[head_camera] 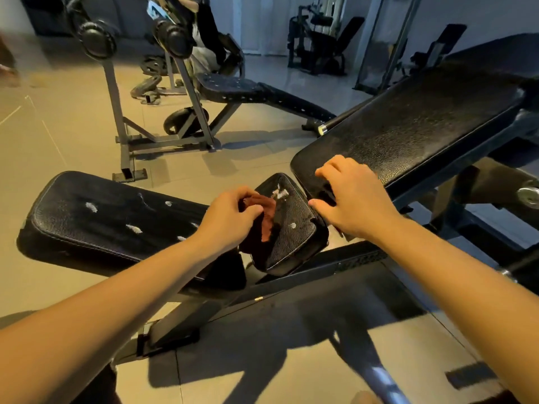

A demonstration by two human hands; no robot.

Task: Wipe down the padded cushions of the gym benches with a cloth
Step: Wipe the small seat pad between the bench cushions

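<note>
A small black seat cushion (294,234) with worn white spots sits at the centre of the bench frame. My left hand (230,217) grips a dark reddish-brown cloth (267,217) bunched against the cushion's left side. My right hand (353,196) rests with curled fingers on the lower end of the long inclined back pad (414,123), thumb at the gap beside the seat cushion. A flat black pad (96,220) with several torn white patches lies to the left.
The bench's dark steel frame (291,284) runs under my arms over a tiled floor (73,126). Another bench with a perforated pad (233,86) and grey uprights stands behind. More gym machines (315,39) line the back wall. A metal bar (382,380) pokes up at the bottom.
</note>
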